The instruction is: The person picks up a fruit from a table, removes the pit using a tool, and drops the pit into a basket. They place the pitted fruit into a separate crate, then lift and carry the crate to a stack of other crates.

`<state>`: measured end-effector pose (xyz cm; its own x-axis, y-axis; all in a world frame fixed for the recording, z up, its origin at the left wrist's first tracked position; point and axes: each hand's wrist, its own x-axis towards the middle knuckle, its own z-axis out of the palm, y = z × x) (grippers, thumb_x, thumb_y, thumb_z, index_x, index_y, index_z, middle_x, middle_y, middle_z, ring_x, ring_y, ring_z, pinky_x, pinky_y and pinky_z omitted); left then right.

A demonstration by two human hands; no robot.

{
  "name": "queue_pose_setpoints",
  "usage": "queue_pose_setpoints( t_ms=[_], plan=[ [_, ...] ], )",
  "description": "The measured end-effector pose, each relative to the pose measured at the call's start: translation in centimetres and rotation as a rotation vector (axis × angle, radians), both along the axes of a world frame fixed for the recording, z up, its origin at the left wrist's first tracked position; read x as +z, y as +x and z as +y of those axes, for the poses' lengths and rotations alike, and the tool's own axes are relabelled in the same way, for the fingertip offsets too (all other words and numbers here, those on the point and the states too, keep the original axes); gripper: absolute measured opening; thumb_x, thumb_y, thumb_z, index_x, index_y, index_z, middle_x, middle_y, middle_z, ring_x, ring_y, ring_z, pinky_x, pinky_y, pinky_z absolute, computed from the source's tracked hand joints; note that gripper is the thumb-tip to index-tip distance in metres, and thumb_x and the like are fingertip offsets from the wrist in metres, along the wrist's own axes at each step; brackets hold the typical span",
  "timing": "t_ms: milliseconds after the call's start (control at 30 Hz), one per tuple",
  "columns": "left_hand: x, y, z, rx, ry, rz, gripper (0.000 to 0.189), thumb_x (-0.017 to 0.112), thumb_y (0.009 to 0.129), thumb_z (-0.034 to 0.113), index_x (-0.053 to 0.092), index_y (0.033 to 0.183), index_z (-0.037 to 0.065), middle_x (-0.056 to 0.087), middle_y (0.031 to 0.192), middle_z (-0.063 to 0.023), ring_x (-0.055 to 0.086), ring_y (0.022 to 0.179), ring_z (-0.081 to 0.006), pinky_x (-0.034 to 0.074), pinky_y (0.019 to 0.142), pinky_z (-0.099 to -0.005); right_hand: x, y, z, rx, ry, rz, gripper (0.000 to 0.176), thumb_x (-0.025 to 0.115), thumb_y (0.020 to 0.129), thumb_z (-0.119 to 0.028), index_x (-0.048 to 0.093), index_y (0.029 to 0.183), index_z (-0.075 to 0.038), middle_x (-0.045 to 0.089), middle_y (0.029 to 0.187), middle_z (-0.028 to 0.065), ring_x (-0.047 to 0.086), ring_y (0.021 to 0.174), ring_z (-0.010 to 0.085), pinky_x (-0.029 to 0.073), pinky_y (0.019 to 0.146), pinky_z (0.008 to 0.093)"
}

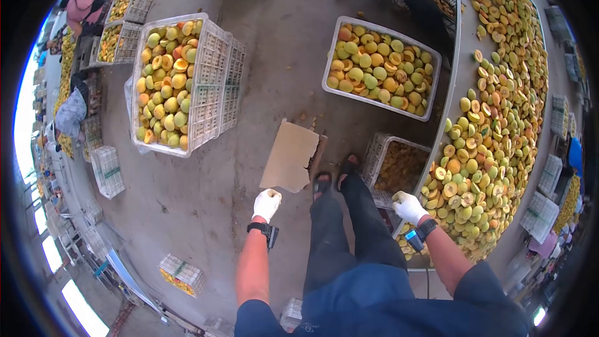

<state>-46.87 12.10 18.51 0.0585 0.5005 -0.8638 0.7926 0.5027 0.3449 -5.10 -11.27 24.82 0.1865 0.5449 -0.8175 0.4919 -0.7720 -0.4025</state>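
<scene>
My left hand curled, empty; right hand by surface edge (grip unclear). Careless swing could knock piled peach halves off.

White gloves, yellow-green peaches, grey floor.

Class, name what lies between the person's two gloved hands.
In the head view, the person's own dark-trousered legs lie between the left hand and right hand.

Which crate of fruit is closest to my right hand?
The low crate by your feet, just ahead of your right hand. It holds dark orange-brown bits, while the farther crates hold yellow-green fruit.
</scene>
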Motion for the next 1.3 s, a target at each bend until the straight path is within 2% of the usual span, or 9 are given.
queue_pose_setpoints(
  t_ms=[100, 233, 300, 467, 633, 800, 900, 1167, 1300],
  plan=[
    [-1.8, 0.7, 2.0, -0.074, -0.009, 0.047, 0.009, 0.06, 0.09, 0.013, 0.065, 0.09, 0.006, 0.064, 0.071, -0.0023, 0.054, 0.053, -0.0081, 0.043, 0.047, -0.0248, -2.9, -1.5, 0.1, -0.079, 0.103, -0.001, 0.029, 0.058, 0.084, -0.014, 0.063, 0.108, 0.002, 0.069, 0.086, 0.0156, 0.068, 0.077, 0.023, 0.054, 0.075, 0.0332],
    [-5.7, 1.5, 6.1, -0.12, 0.325, 0.036, 0.02, 0.071, 0.08, 0.018, 0.071, 0.095, 0.004, 0.073, 0.086, -0.011, 0.069, 0.079, -0.0216, 0.054, 0.075, -0.0332, -2.6, -1.7, 5.5, -0.465, 0.045, 0.282, 0.021, 0.057, 0.088, -0.02, 0.065, 0.098, -0.004, 0.068, 0.095, 0.0164, 0.066, 0.087, 0.0298, 0.052, 0.08, 0.0364],
    [-7.5, 1.8, 7.9, -0.176, 0.399, 0.12, 0.024, 0.072, 0.079, 0.017, 0.07, 0.099, 0.005, 0.073, 0.084, -0.0105, 0.07, 0.077, -0.0223, 0.054, 0.076, -0.0342, -6.3, -1.2, 5.9, -0.307, 0.083, 0.12, 0.022, 0.057, 0.088, -0.02, 0.065, 0.099, -0.002, 0.068, 0.093, 0.0148, 0.066, 0.086, 0.0262, 0.052, 0.078, 0.0342],
    [-16.0, -0.9, 10.5, -0.448, 0.443, 0.133, 0.066, 0.081, 0.069, 0.025, 0.056, 0.126, 0.001, 0.064, 0.119, -0.0191, 0.062, 0.108, -0.0315, 0.049, 0.093, -0.0395, -8.9, 2.0, 15.0, -0.215, 0.161, 0.035, 0.034, 0.06, 0.083, -0.017, 0.065, 0.111, 0.002, 0.07, 0.102, 0.0175, 0.067, 0.095, 0.0288, 0.052, 0.086, 0.0361],
    [-25.8, -2.7, 8.8, -0.133, -0.084, -0.223, 0.051, 0.082, 0.071, 0.022, 0.065, 0.114, 0.001, 0.072, 0.104, -0.0133, 0.069, 0.094, -0.0245, 0.052, 0.084, -0.0337, -14.9, 3.5, 27.1, -0.37, 0.237, -0.041, 0.037, 0.061, 0.084, -0.018, 0.062, 0.113, 0.005, 0.07, 0.103, 0.0185, 0.067, 0.094, 0.0262, 0.052, 0.084, 0.0364],
    [-28.0, -2.7, 7.0, 0.077, -0.149, -0.414, 0.039, 0.082, 0.072, 0.011, 0.069, 0.108, 0.002, 0.073, 0.097, -0.0064, 0.067, 0.086, -0.015, 0.051, 0.078, -0.0287, -24.4, 1.4, 38.6, -0.206, 0.407, -0.38, 0.05, 0.063, 0.084, -0.038, 0.063, 0.105, 0.008, 0.067, 0.1, 0.0265, 0.065, 0.095, 0.0353, 0.05, 0.087, 0.0379],
    [-28.1, -2.6, 7.1, 0.173, -0.111, -0.582, 0.04, 0.082, 0.07, 0.009, 0.069, 0.107, 0.001, 0.072, 0.095, -0.0047, 0.064, 0.084, -0.0129, 0.051, 0.077, -0.0284, -26.9, -1.9, 43.6, -0.225, 0.207, -0.595, 0.046, 0.065, 0.082, -0.039, 0.067, 0.098, 0.004, 0.069, 0.093, 0.0251, 0.067, 0.092, 0.0383, 0.052, 0.083, 0.0421],
    [-28.0, -2.7, 4.4, 0.125, -0.22, -0.477, 0.04, 0.083, 0.069, 0.008, 0.071, 0.106, 0.001, 0.073, 0.094, -0.0064, 0.066, 0.081, -0.0139, 0.052, 0.073, -0.0309, -29.9, -2.3, 45.6, -0.224, 0.123, -0.886, 0.029, 0.058, 0.08, -0.023, 0.068, 0.101, -0.004, 0.069, 0.097, 0.0228, 0.066, 0.096, 0.0389, 0.052, 0.084, 0.0446],
    [-27.6, -2.4, 2.3, -0.276, -0.286, -0.37, 0.046, 0.083, 0.068, 0.03, 0.072, 0.105, 0.006, 0.073, 0.095, -0.0125, 0.07, 0.085, -0.0254, 0.053, 0.077, -0.0383, -30.8, -2.7, 44.4, -0.221, 0.113, -0.907, 0.029, 0.056, 0.082, -0.024, 0.07, 0.1, -0.005, 0.07, 0.097, 0.0207, 0.067, 0.095, 0.0378, 0.053, 0.084, 0.0445]
  ],
)
